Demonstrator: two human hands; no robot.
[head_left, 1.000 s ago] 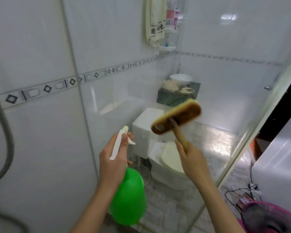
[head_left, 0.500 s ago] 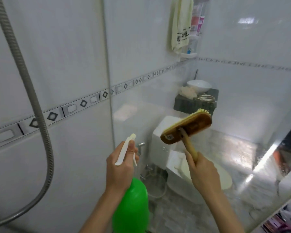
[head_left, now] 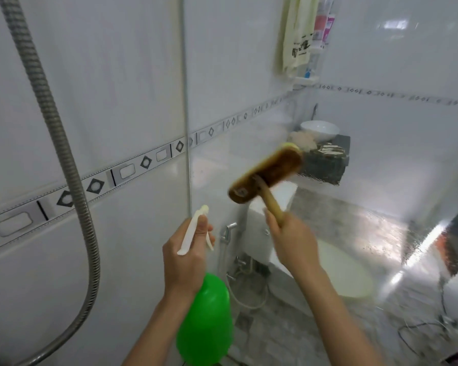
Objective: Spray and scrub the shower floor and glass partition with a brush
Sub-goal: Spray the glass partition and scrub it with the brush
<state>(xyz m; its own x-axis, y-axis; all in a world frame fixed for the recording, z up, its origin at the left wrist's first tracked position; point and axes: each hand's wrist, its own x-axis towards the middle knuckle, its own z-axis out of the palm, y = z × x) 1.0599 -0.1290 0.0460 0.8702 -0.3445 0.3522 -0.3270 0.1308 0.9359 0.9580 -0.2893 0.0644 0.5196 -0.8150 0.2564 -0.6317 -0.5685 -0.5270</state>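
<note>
My left hand [head_left: 187, 257] grips the white trigger head of a green spray bottle [head_left: 205, 323], nozzle pointing up toward the glass partition [head_left: 381, 167]. My right hand [head_left: 292, 244] holds the wooden handle of a scrub brush [head_left: 266, 173], whose blurred brown head is pressed bristles-first against the wet glass at chest height. Droplets and streaks cover the pane. The partition's metal edge strip [head_left: 185, 101] meets the tiled wall to the left of the brush. The shower floor is out of view.
A metal shower hose [head_left: 64, 154] hangs down the white tiled wall at left. Through the glass I see a toilet [head_left: 328, 270], a bidet sprayer [head_left: 226, 233], a washbasin [head_left: 319, 130] on a dark counter, a hanging towel [head_left: 296, 33] and a corner shelf with bottles [head_left: 323, 22].
My view has swung left, bringing the shower hose in and pushing the doorway out. The brush head has slid up and left across the glass. The spray bottle stays in my left hand.
</note>
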